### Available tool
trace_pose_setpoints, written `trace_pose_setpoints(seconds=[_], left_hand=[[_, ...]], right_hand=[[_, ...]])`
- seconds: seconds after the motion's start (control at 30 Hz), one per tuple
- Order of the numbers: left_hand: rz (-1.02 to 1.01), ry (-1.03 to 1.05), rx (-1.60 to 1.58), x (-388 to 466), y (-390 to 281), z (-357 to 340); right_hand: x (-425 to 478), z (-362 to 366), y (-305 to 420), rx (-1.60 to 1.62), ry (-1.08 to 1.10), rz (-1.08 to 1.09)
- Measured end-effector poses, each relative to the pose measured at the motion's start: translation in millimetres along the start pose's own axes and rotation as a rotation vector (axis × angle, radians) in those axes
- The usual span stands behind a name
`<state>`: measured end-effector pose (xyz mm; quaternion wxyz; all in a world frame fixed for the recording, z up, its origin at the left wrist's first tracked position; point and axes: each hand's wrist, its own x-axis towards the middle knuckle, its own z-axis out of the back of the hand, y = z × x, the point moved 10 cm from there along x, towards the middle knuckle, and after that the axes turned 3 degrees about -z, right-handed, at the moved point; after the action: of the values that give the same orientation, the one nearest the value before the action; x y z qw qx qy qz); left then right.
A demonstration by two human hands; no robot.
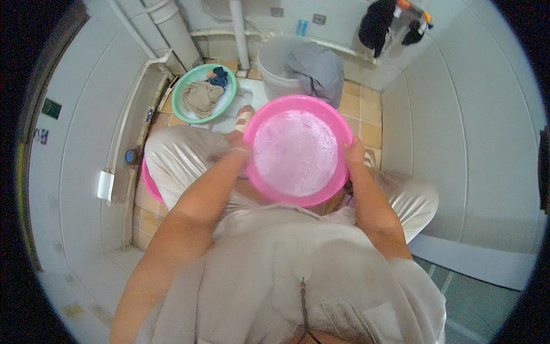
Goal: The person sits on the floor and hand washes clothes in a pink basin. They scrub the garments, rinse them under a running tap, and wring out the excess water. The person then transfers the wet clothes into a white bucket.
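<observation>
A round pink plastic basin [297,200] with foamy, sudsy water [296,152] in it is between my two hands, above my lap and the floor. My left hand [240,148] grips its left rim; the fingers are blurred and partly hidden. On the right rim my right hand [354,151] is closed, thumb near the top edge. Just beyond the basin stands a whitish bucket [275,79] with a grey cloth [320,64] hanging over its side. To the upper left, a green basin [175,105] holds a beige cloth [201,99] and a dark blue cloth [218,76] in suds.
Part of another pink basin [150,182] shows beside my left knee. Pipes [239,34] run along the back wall, and black items [376,28] hang at the upper right. A pale wall [434,107] rises on the right. The floor has tan tiles [370,114].
</observation>
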<state>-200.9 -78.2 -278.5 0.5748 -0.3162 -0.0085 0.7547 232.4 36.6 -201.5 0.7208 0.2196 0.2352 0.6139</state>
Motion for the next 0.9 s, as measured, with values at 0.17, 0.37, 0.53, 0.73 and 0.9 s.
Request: trace_pose_setpoints(seconds=[0.17, 0.37, 0.53, 0.73, 0.9], left_hand=[[0.028, -0.136, -0.069, -6, 21, 42], [0.078, -0.373, -0.157, -5, 38, 115], [0.164, -0.417, -0.304, -2, 80, 195], [0.344, -0.447, -1.072, 15, 140, 227], [0.095, -0.526, -1.865, 100, 176, 207]], right_hand=[[11, 22, 76, -0.027, 0.054, 0.084], [44, 53, 186, 0.129, 0.089, 0.227], [97, 31, 303, 0.145, 0.220, 0.295], [143, -26, 423, 0.387, 0.485, 0.082], [221, -74, 508, 0.387, 0.713, 0.079]])
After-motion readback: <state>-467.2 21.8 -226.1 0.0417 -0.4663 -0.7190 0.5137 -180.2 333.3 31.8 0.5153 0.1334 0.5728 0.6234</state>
